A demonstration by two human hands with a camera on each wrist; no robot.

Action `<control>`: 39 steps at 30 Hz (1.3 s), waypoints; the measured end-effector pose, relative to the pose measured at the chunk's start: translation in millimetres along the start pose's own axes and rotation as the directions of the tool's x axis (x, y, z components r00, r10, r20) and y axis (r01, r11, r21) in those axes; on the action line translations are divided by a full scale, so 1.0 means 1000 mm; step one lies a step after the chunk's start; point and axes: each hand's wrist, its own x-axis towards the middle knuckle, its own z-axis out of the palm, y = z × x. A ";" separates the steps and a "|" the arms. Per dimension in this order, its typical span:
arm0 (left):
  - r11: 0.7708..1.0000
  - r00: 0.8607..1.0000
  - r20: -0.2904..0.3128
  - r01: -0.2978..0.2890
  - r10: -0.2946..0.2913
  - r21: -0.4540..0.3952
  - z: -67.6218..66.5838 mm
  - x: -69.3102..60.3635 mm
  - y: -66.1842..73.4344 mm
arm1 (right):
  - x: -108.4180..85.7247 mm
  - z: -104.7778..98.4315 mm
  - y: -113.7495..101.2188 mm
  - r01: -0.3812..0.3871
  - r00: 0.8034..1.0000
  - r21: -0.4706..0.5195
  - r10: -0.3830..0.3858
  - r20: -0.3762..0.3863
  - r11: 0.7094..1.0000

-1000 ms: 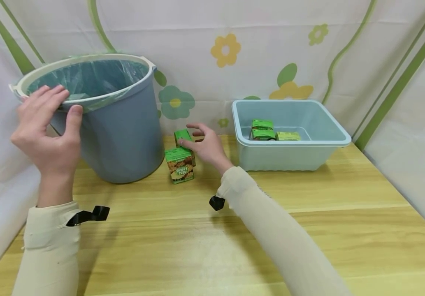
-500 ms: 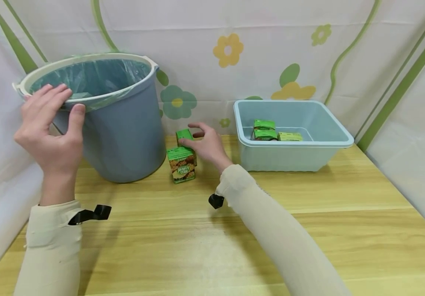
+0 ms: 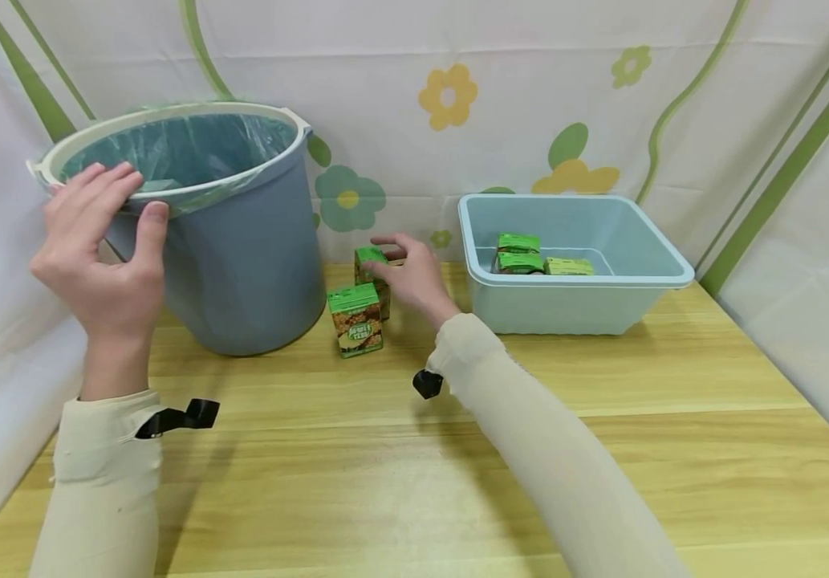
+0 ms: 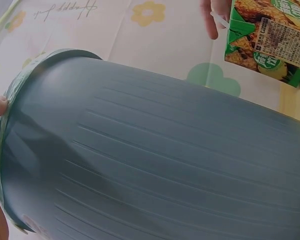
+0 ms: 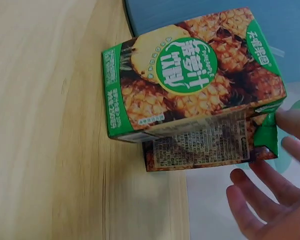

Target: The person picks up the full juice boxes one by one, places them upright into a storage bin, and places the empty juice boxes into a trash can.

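My left hand (image 3: 102,257) grips the near-left rim of a grey-blue trash bin (image 3: 248,257), fingers over the edge and thumb outside. A thin green liner (image 3: 197,144) covers the rim. Right of the bin, my right hand (image 3: 417,277) pinches the top of the rear juice carton (image 3: 371,255), thumb and fingers on either side. In the right wrist view its printed side (image 5: 200,147) shows behind the front pineapple juice carton (image 5: 190,75). That front carton stands upright on the table, green-topped. The right fingertips are partly hidden in the head view.
A light blue plastic tub (image 3: 566,309) stands to the right, with several green-topped cartons (image 3: 520,262) inside near its left wall. Behind everything hangs a flowered white cloth (image 3: 508,96). The wooden table (image 3: 356,474) stretches in front.
The rear carton has shifted slightly right and back with my right hand, and a gap opens beside the front carton. My left hand stays on the bin's rim.
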 end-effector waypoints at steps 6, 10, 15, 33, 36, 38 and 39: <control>1.000 1.000 -0.005 0.000 -0.001 -0.005 0.000 0.000 0.000 | -0.001 0.000 0.001 0.064 0.998 -0.144 -0.065 -0.005 0.988; 1.000 1.000 -0.007 -0.002 0.002 -0.005 0.001 0.000 -0.001 | -0.001 0.002 0.002 0.075 0.996 -0.187 -0.083 -0.032 0.979; 1.000 1.000 -0.005 -0.003 0.003 -0.007 0.001 0.000 -0.002 | -0.004 0.001 0.001 0.064 0.992 -0.185 -0.083 -0.098 0.981; 1.000 1.000 -0.005 0.000 0.000 -0.007 0.001 0.001 0.001 | -0.012 -0.042 -0.067 0.329 0.913 -0.007 -0.320 -0.254 0.944; 1.000 1.000 -0.004 -0.005 0.005 -0.002 0.001 0.002 0.001 | -0.011 -0.050 -0.079 0.369 0.895 0.025 -0.348 -0.277 0.929; 1.000 1.000 -0.004 -0.008 0.008 0.000 0.001 0.002 0.000 | -0.011 -0.054 -0.086 0.387 0.887 0.042 -0.359 -0.292 0.921; 1.000 1.000 -0.004 -0.009 0.009 0.001 0.001 0.002 0.000 | -0.011 -0.055 -0.089 0.398 0.881 0.049 -0.366 -0.301 0.916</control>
